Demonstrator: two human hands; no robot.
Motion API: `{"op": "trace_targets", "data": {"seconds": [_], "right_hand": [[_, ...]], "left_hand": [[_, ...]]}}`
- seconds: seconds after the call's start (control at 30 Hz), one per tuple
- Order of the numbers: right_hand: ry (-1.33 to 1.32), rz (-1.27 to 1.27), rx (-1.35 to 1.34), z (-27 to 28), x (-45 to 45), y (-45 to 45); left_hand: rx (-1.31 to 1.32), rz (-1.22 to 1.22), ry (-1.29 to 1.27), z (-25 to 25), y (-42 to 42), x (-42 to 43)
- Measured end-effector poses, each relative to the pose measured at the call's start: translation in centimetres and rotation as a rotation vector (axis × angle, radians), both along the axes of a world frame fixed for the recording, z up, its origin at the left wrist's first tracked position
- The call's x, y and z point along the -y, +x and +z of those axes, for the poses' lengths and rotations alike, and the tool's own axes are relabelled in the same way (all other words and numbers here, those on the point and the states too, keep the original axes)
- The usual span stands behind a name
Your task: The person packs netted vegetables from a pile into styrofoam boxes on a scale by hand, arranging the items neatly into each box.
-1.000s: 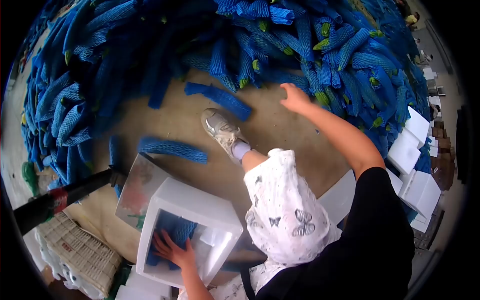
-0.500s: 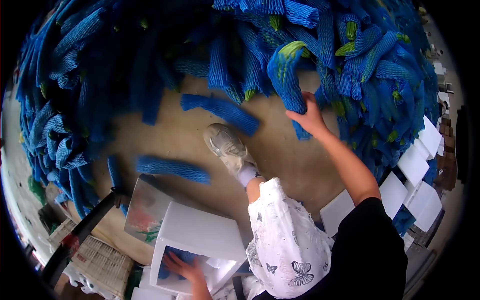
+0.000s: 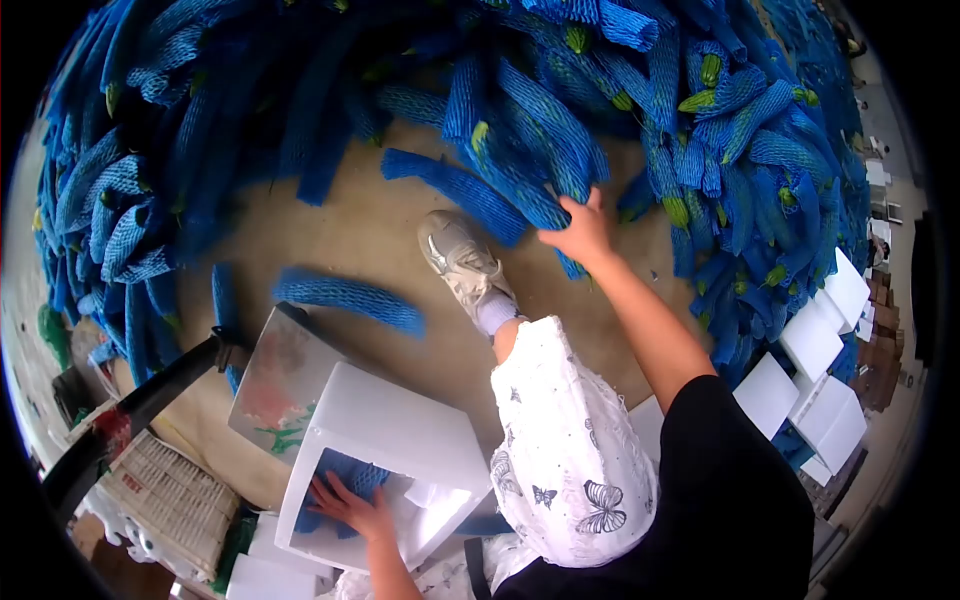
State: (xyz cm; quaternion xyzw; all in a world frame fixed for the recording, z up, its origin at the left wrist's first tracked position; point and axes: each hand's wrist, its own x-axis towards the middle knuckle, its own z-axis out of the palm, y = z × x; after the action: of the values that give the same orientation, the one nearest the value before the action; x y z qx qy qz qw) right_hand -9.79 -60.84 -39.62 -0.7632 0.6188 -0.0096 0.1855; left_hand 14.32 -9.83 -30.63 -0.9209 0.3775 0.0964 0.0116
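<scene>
My right hand (image 3: 582, 235) is closed around the near end of a long green gourd in a blue foam net sleeve (image 3: 515, 185), whose pale green tip points away to the upper left. Another netted gourd (image 3: 550, 125) lies against the same fingers; I cannot tell whether it is gripped too. Inside a white foam box (image 3: 395, 420) at the lower left, my left hand (image 3: 350, 508) rests with fingers spread on blue-netted gourds (image 3: 350, 475). Part of the box's contents is hidden by the hand and wall.
A large heap of blue-netted gourds (image 3: 770, 150) curves round the far side and both flanks. Loose netted pieces (image 3: 350, 300) lie on the brown floor (image 3: 300, 235). A dark bar (image 3: 150, 395), a wicker basket (image 3: 175, 500) and white foam boxes (image 3: 830, 415) stand nearby.
My right hand has shifted slightly left, and the held gourd's tip has swung left and down towards the heap's edge. My left hand stays in the box. The view has shifted slightly.
</scene>
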Motion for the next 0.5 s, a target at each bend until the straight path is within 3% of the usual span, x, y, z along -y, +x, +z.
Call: {"op": "trace_targets", "data": {"seconds": [0.1, 0.17, 0.23, 0.3, 0.37, 0.43, 0.5], "right_hand": [[0.27, -0.059, 0.038, 2.8, -7.0, -6.8], [0.249, -0.103, -0.023, 5.5, -10.9, -8.8], [0.923, -0.593, 0.532, 9.2, -12.6, -10.3], [0.865, -0.596, 0.549, 13.6, -12.8, -11.0], [0.649, -0.316, 0.513, 18.6, -12.1, -10.4], [0.146, 0.161, 0.491, 19.6, -9.5, -10.6], [-0.217, 0.787, 0.119, 30.1, -9.5, -2.7]], "left_hand": [[-0.007, 0.02, -0.054, -0.1, 0.1, 0.4], [-0.008, 0.033, -0.053, -0.1, 0.1, 0.6], [-0.011, 0.042, -0.068, -0.2, 0.1, 0.7], [-0.03, 0.063, -0.089, -0.1, 0.0, 0.9], [-0.124, 0.08, -0.043, 2.0, 0.4, 1.6], [-0.385, -0.051, -0.106, 6.5, 2.8, 0.3], [-0.286, 0.043, -0.391, 11.1, 5.0, -1.0]]}}
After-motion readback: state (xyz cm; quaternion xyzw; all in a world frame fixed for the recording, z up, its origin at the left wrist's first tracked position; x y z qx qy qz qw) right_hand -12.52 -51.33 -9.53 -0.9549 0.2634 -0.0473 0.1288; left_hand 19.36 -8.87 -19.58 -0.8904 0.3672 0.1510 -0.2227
